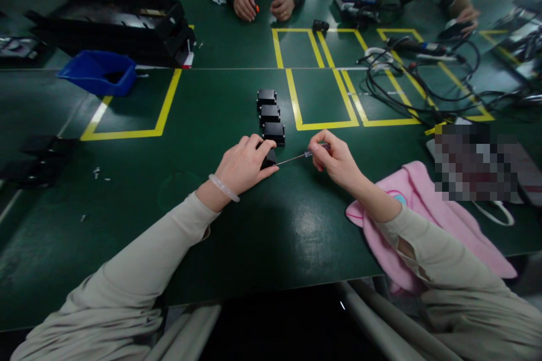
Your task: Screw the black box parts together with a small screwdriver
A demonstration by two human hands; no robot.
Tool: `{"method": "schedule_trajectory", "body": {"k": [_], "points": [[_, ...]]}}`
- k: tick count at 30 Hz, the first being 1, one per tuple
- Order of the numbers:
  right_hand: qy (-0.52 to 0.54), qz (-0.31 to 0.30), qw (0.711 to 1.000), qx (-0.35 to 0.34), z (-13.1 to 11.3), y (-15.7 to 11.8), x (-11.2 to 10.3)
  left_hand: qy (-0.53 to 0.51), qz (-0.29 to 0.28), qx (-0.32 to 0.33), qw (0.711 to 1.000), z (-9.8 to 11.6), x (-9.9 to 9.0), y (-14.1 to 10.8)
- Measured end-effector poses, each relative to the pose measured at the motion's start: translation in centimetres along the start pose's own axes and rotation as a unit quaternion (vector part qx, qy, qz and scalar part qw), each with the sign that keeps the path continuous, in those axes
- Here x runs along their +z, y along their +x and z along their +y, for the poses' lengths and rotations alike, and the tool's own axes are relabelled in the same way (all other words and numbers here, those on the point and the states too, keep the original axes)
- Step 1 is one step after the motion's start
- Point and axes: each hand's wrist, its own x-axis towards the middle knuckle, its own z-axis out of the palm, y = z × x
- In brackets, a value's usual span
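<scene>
My left hand is closed around a small black box-like part on the green table, with its thumb at the near edge and fingers over the top. In my right hand is a slim screwdriver, pinched by its translucent handle. The thin shaft points left, and its tip meets the part's right side close to my left thumb. Beyond my left hand, three more black box parts stand in a row: a near one, a middle one and a far one.
A pink cloth lies under my right forearm. Small screws are scattered at left, near more black parts. Further back are a blue scoop bin, black trays and tangled cables. Co-workers' hands are across the table.
</scene>
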Motion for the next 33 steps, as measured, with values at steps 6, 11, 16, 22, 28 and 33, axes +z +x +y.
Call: {"method": "schedule_trajectory", "body": {"k": [6, 11, 16, 22, 28, 33], "points": [[0.017, -0.004, 1.0, -0.004, 0.03, 0.04, 0.02, 0.006, 0.002, 0.001, 1.0, -0.03, 0.05, -0.02], [0.008, -0.008, 1.0, 0.001, 0.14, 0.04, -0.11, 0.008, 0.003, 0.002, 1.0, -0.05, 0.1, -0.02], [0.024, -0.005, 1.0, -0.008, 0.0, 0.03, -0.05, 0.004, 0.0, 0.001, 1.0, -0.01, 0.04, 0.03], [0.018, -0.008, 1.0, 0.0, 0.1, 0.09, -0.15, 0.007, 0.0, 0.004, 1.0, -0.1, 0.11, -0.05], [0.024, -0.008, 1.0, -0.004, 0.28, 0.06, -0.06, -0.001, 0.001, 0.002, 1.0, -0.01, 0.03, -0.02], [0.029, 0.002, 1.0, -0.001, 0.29, 0.03, 0.1, 0.0, -0.001, 0.001, 1.0, 0.01, -0.05, -0.04]]}}
